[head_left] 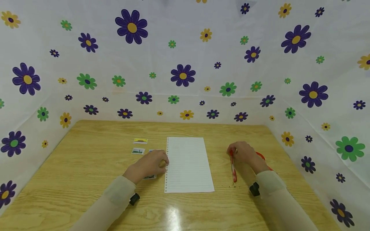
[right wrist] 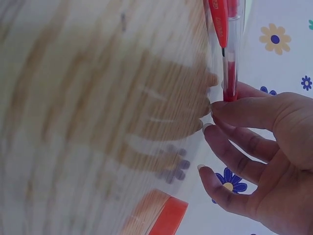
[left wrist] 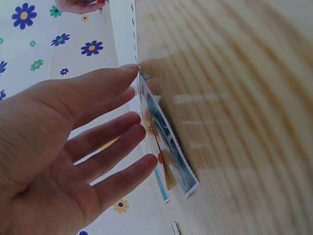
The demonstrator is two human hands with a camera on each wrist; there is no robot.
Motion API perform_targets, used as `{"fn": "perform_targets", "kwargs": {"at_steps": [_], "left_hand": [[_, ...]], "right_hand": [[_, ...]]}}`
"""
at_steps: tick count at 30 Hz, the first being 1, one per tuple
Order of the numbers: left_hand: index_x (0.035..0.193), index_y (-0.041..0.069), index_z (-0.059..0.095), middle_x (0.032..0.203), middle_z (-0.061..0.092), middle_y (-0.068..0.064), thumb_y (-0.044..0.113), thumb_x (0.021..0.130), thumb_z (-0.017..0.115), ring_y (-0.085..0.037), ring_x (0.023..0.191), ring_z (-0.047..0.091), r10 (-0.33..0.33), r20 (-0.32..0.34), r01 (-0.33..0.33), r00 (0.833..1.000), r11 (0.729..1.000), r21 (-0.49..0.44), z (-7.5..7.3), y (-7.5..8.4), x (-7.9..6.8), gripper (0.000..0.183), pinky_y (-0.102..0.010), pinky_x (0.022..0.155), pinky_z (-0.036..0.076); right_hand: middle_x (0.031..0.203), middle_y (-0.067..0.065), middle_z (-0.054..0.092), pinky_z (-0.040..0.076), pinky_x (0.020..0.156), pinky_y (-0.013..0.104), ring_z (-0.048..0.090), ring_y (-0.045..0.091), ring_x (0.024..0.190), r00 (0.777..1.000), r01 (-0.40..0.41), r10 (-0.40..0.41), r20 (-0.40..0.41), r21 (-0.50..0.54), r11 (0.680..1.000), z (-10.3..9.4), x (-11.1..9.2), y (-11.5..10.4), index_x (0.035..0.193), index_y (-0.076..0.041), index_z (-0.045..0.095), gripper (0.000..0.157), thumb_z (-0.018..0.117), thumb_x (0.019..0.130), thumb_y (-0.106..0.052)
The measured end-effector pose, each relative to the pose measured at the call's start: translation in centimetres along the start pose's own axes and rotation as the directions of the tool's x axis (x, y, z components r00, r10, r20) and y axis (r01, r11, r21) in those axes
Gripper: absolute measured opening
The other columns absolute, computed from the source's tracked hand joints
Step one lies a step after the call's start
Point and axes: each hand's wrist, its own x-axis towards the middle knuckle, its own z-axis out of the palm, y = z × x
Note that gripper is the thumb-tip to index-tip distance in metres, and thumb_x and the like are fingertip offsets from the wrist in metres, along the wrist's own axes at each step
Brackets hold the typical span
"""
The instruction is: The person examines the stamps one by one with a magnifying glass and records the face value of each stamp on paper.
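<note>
A white lined sheet of paper (head_left: 189, 165) with punched holes down its left side lies on the table. My left hand (head_left: 151, 163) rests at that holed edge, fingers loosely bent, with fingertips touching down beside the paper. Under and around this hand lie stamp-like picture cards, one of them (left wrist: 168, 142) close below the fingers in the left wrist view. To the right of the sheet, my right hand (head_left: 242, 152) pinches a red pen (head_left: 233, 168) with a clear barrel near its far end. The pen slants along the tabletop, its other end pointing toward me.
A yellow picture card (head_left: 140, 141) and a greenish one (head_left: 138, 151) lie left of the paper. A red curved object (head_left: 260, 155) sits partly hidden behind my right wrist. Small dark specks mark the table below the pen. A flowered cloth (head_left: 185, 48) encloses the table's back and sides.
</note>
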Motion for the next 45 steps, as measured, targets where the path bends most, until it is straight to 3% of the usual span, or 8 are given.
{"fn": "perform_targets", "kwargs": {"at_steps": [8,21,35,45], "left_hand": [[0.104,0.007,0.078,0.111,0.070,-0.006,0.011,0.088,0.080,-0.028,0.108,0.066,0.016,-0.004,-0.016,1.000,1.000,0.018,-0.05,0.04,-0.06,0.016,-0.047,0.098,0.055],[0.103,0.006,0.078,0.107,0.070,-0.005,0.009,0.088,0.080,-0.026,0.104,0.067,0.034,-0.013,-0.034,0.999,0.999,0.029,-0.16,0.13,-0.20,0.016,-0.045,0.094,0.056],[0.104,0.007,0.078,0.110,0.071,-0.006,0.011,0.088,0.080,-0.025,0.107,0.067,0.002,-0.006,-0.002,1.000,1.000,0.017,-0.05,0.13,-0.05,0.016,-0.045,0.098,0.056],[0.103,0.007,0.078,0.109,0.070,-0.005,0.010,0.088,0.080,-0.025,0.105,0.066,0.008,-0.012,-0.008,1.000,1.000,0.019,-0.05,0.08,-0.09,0.015,-0.045,0.096,0.056]], "right_hand": [[0.102,0.013,0.075,0.051,0.069,0.037,0.060,0.024,0.083,0.998,-0.053,0.053,0.026,0.014,0.998,-0.25,0.05,-0.09,0.092,-0.013,0.081,0.030,0.060,0.088,0.007],[0.097,0.011,0.076,0.057,0.076,0.043,0.064,0.023,0.085,0.999,-0.021,0.019,0.035,0.065,0.998,-0.08,0.08,0.19,0.089,-0.011,0.081,0.032,0.059,0.084,0.011],[0.100,0.010,0.079,0.058,0.091,0.054,0.070,0.031,0.097,0.998,0.023,-0.027,0.064,0.066,0.998,-0.40,0.09,0.48,0.090,-0.010,0.082,0.025,0.064,0.089,0.008],[0.100,0.011,0.078,0.060,0.083,0.048,0.067,0.026,0.091,0.996,0.041,-0.047,0.076,0.079,0.996,-0.48,0.27,0.65,0.089,-0.011,0.082,0.022,0.070,0.089,0.008]]}}
